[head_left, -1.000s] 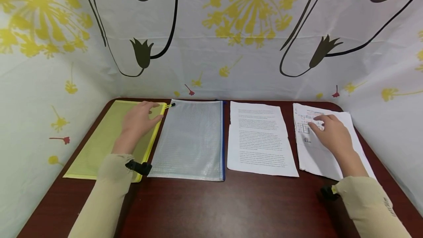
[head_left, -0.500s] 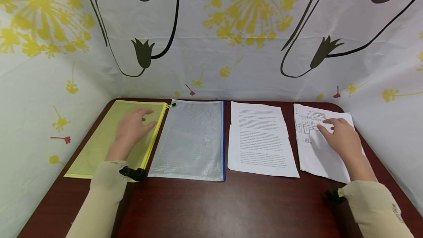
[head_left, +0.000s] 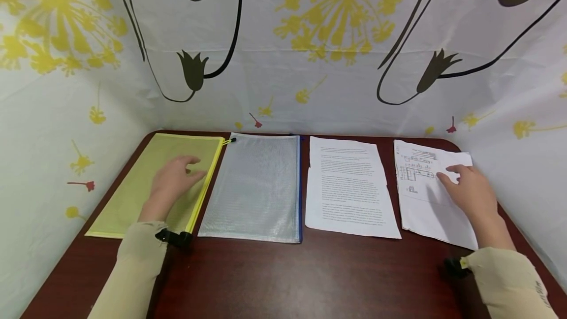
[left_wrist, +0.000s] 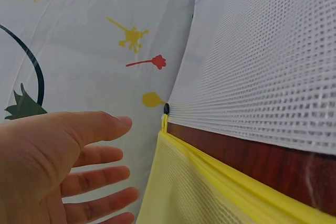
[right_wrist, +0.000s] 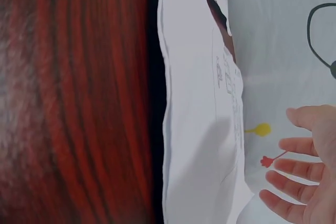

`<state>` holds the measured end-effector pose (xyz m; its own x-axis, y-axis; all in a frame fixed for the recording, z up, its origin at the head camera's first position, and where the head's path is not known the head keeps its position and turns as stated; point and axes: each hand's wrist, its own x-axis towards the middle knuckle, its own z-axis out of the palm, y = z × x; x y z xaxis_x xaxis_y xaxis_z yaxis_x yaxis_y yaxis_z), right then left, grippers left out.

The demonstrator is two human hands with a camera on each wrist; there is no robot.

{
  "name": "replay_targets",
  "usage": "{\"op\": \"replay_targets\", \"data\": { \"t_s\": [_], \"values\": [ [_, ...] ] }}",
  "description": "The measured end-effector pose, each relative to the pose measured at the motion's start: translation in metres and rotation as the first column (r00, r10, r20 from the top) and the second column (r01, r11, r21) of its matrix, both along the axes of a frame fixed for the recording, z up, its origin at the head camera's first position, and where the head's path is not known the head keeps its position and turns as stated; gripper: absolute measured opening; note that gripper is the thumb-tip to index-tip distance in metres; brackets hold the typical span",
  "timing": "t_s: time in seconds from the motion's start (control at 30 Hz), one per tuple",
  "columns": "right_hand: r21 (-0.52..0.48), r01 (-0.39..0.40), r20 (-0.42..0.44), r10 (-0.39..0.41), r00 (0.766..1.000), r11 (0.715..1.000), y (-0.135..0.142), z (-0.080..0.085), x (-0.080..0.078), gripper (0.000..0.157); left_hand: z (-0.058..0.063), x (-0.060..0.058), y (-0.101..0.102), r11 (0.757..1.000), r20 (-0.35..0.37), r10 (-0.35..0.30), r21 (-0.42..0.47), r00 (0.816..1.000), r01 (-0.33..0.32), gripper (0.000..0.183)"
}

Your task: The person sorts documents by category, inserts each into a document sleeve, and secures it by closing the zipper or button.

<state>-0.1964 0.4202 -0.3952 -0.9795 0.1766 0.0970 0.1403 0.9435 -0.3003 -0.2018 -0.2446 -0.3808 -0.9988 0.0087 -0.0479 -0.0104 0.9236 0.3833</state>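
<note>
Over the yellow mesh zip pouch at the left hovers my left hand, fingers relaxed and thumb apart, with nothing in it. The left wrist view shows the same hand beside the pouch's yellow zip edge. My right hand hangs above the stack of paper with printed drawings at the far right and holds nothing. In the right wrist view the spread fingers are apart from the sheets.
Between the hands lie a clear mesh zip pouch with a blue edge and a sheet of printed text. All rest on a dark red-brown wooden table. A patterned white curtain rises behind and at both sides.
My left hand has drawn back a little toward the lower left over the yellow pouch. The right hand has moved right and nearer, uncovering more of the drawings. The pouches and papers stay put.
</note>
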Motion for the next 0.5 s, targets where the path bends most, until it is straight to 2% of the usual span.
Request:
{"op": "replay_targets", "data": {
  "t_s": [0.2,0.5],
  "values": [
    [-0.011,0.034,0.029,-0.034,0.999,0.999,0.010,-0.003,0.004,0.060,-0.008,0.002,-0.003,0.999,0.051,0.015,0.047,0.999,-0.017,0.060],
    [-0.004,0.076,0.064,-0.076,0.995,0.997,0.021,-0.006,0.012,0.063,-0.021,0.003,-0.006,0.999,0.108,0.018,0.048,0.994,-0.023,0.068]
  ]
}}
